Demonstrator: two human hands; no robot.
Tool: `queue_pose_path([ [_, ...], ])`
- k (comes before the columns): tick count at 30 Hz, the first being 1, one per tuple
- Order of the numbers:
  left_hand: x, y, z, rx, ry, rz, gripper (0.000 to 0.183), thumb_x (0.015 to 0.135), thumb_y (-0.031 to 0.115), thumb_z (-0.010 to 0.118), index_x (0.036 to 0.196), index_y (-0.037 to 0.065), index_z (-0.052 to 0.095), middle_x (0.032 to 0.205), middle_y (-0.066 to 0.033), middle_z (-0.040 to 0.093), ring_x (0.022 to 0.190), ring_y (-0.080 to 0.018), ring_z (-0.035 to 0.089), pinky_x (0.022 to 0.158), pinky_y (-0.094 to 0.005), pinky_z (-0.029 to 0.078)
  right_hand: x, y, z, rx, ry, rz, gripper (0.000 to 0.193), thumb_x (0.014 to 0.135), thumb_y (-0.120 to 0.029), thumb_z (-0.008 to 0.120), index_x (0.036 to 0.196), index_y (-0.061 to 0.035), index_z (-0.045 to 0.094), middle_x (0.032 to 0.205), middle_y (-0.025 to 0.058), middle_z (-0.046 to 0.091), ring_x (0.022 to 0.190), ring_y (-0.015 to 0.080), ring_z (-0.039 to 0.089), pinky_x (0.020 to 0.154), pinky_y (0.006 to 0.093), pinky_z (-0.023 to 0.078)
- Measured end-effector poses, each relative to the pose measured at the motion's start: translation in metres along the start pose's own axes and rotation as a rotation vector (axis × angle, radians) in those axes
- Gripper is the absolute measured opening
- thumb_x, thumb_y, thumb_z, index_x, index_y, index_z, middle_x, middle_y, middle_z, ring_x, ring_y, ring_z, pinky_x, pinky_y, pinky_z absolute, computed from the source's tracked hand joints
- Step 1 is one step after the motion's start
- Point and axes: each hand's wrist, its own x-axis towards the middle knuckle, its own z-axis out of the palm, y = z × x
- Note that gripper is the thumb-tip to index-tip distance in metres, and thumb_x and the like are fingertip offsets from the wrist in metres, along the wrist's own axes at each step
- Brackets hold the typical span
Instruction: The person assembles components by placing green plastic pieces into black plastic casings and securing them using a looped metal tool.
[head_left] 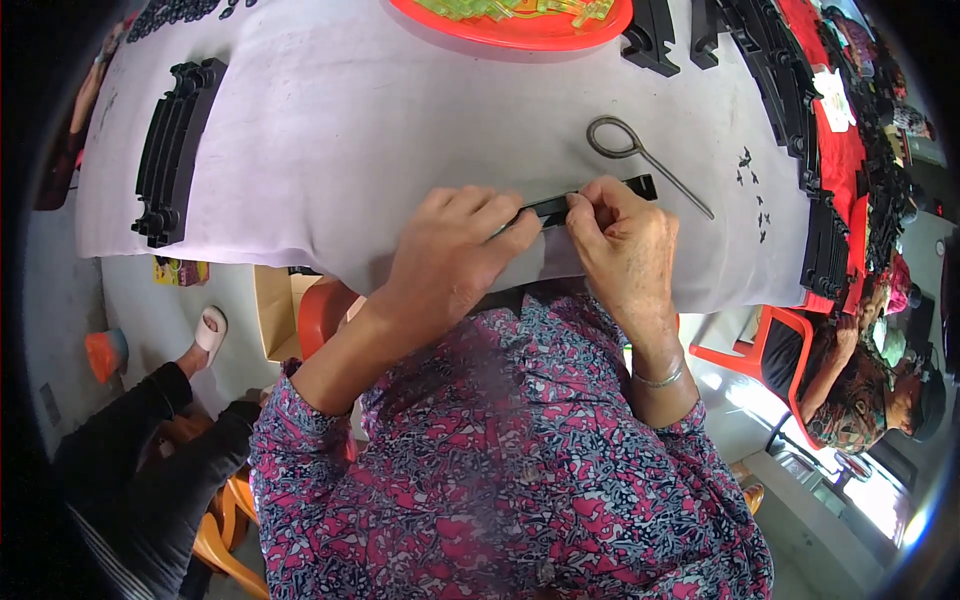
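Grasping the left part of a slim black strip (pixel 553 209), the left hand (pixel 450 245) curls its fingers around it above the near edge of the pale-covered table (pixel 370 120). The right hand (pixel 630 240) bends thumb and forefinger together at the strip, short of its right end; I cannot tell whether they pinch the strip or something small. Just beyond, to the right, lies a ring-handled metal rod (pixel 672 183). A red tray (pixel 520 38) of yellow-green pieces (pixel 500 10) sits at the far side, and a ribbed black part (pixel 178 155) to the left.
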Motion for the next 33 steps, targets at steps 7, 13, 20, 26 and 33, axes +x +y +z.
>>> queue_pose_path([
  [7,0.001,0.002,0.003,0.031,-0.017,-0.004,0.042,0.072,0.005,0.07,0.112,0.011,0.064,0.11,-0.0049,0.064,0.099,-0.0259,0.063,0.083,-0.0406,0.048,-0.011,0.011,0.01,0.105,0.136,-0.025,0.017,0.09,-0.022,0.07,0.087,-0.0058,0.072,0.06,0.0128,0.062,0.055,0.0297,0.064,0.053,0.0383,0.05],
  [13,0.001,0.004,0.009,0.054,0.005,-0.012,0.04,0.074,0.005,0.072,0.113,0.011,0.064,0.104,-0.0041,0.063,0.096,-0.0255,0.062,0.08,-0.0404,0.047,-0.019,0.018,0.01,0.034,0.04,-0.085,0.029,0.09,-0.027,0.071,0.11,-0.0055,0.067,0.071,0.0165,0.067,0.059,0.0335,0.066,0.056,0.0396,0.051],
  [20,0.002,0.003,0.01,0.058,0.029,-0.022,0.039,0.073,0.005,0.073,0.112,0.011,0.065,0.102,-0.0041,0.062,0.095,-0.0253,0.061,0.078,-0.0409,0.047,-0.016,0.025,0.002,0.181,0.084,-0.163,0.029,0.08,-0.012,0.077,0.106,-0.0038,0.068,0.076,0.0088,0.064,0.065,0.0279,0.062,0.062,0.0375,0.051],
  [26,0.0,0.002,0.01,0.069,0.046,0.01,0.032,0.079,0.013,0.063,0.11,0.007,0.064,0.099,-0.0047,0.059,0.096,-0.0246,0.059,0.081,-0.039,0.045,-0.002,0.028,0.0,-0.098,0.054,-0.694,0.03,0.07,-0.01,0.078,0.1,-0.0113,0.072,0.101,0.0003,0.064,0.09,0.0226,0.054,0.078,0.0359,0.044],
  [33,-0.006,-0.006,0.01,0.011,0.087,0.057,0.033,0.076,0.01,0.069,0.109,0.008,0.064,0.109,-0.0069,0.063,0.101,-0.0255,0.061,0.083,-0.0399,0.047,0.004,0.036,0.006,-0.115,0.06,-0.768,0.03,0.07,-0.012,0.076,0.099,-0.0149,0.072,0.1,-0.0041,0.063,0.086,0.0199,0.052,0.076,0.0349,0.041],
])
